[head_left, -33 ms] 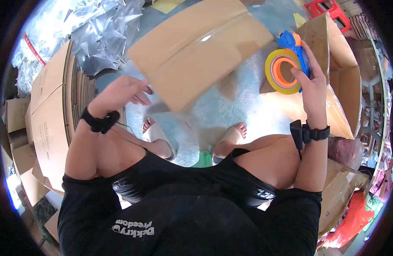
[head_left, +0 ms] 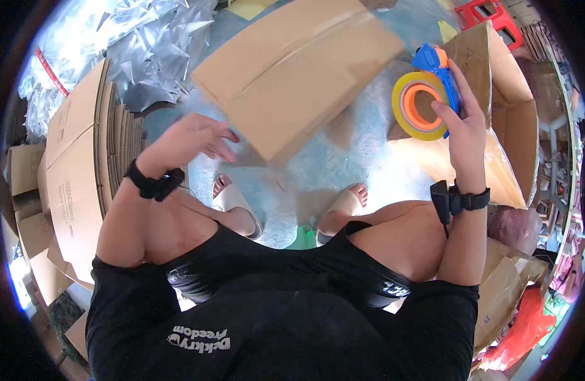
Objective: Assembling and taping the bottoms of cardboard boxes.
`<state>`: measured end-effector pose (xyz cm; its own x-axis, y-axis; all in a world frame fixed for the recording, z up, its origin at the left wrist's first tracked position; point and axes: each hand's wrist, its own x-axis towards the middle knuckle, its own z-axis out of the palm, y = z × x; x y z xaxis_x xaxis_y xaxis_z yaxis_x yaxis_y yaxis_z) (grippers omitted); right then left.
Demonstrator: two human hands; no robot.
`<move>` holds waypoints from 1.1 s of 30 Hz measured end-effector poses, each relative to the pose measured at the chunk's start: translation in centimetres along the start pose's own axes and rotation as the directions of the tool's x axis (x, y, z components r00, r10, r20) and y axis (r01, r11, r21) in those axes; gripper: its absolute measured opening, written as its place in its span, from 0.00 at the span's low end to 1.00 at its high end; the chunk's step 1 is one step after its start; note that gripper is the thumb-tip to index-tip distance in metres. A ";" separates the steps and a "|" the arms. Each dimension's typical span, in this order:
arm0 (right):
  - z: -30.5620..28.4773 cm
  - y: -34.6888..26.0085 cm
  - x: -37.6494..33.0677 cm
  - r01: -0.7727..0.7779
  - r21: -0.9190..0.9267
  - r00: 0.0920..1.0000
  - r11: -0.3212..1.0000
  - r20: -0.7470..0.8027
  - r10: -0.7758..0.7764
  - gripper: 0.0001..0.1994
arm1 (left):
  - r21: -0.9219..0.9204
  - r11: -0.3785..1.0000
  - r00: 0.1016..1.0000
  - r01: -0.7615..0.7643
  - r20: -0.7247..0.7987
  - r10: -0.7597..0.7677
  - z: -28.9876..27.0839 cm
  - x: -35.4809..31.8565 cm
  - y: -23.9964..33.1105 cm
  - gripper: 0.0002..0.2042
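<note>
Down near the body, the left hand (head_left: 194, 136) hangs with its fingers loosely spread and empty, just short of the near corner of the closed cardboard box (head_left: 299, 66), which sits on the floor just beyond the sandalled feet (head_left: 289, 209). Whether a fingertip touches the box I cannot tell, since both are blurred. The right hand (head_left: 460, 124) is wrapped around the blue handle of a tape dispenser (head_left: 429, 92), thumb pressed against the yellow roll with its orange core, raised off to the right of the box and apart from it.

As a judgement, the box looks unsteadied: with the left hand not pressing on it, tape drawn across the flaps could drag the box or land crooked beside the seam. The dispenser is also held near its toothed end, so a finger could catch the blade. An open carton (head_left: 495, 127) stands right behind the right hand and could snag the roll.

Against the earlier frame, nothing differs: hands, box and dispenser sit in matching places.

Farther left lie stacked flat cartons (head_left: 77, 146) and crumpled plastic bags (head_left: 146, 44).
</note>
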<state>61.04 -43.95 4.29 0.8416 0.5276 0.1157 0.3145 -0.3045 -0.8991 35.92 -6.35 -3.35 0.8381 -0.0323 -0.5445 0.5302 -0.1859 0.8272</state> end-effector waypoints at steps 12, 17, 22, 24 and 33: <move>7.0 -7.1 -6.4 0.589 -0.334 0.721 0.736 0.628 -0.292 0.43 | -0.398 0.913 0.974 -0.093 0.155 0.167 7.3 0.2 4.9 0.32; 7.6 -6.6 -8.0 0.532 -0.405 0.774 0.743 0.588 -0.234 0.43 | -0.460 0.879 0.990 -0.126 -0.002 0.141 8.0 -0.6 4.7 0.28; 8.4 -7.0 -9.7 0.474 -0.309 0.786 0.825 0.571 -0.238 0.41 | -0.548 0.795 0.957 -0.260 -0.038 0.288 8.5 -0.9 3.2 0.15; 8.5 -7.4 -10.0 0.432 -0.274 0.799 0.859 0.559 -0.223 0.40 | -0.586 0.765 0.952 -0.267 -0.037 0.304 8.5 -0.9 2.6 0.14; 7.1 -9.4 -10.8 0.455 -0.400 0.791 0.796 0.593 -0.154 0.38 | -0.534 0.768 0.929 -0.355 -0.109 0.354 7.9 -0.3 3.2 0.11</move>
<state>45.89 -41.11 8.48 0.3567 0.9340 -0.0205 0.8087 -0.3197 -0.4938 36.37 -14.67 -1.69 0.9801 0.0111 -0.1984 0.1781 0.3931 0.9021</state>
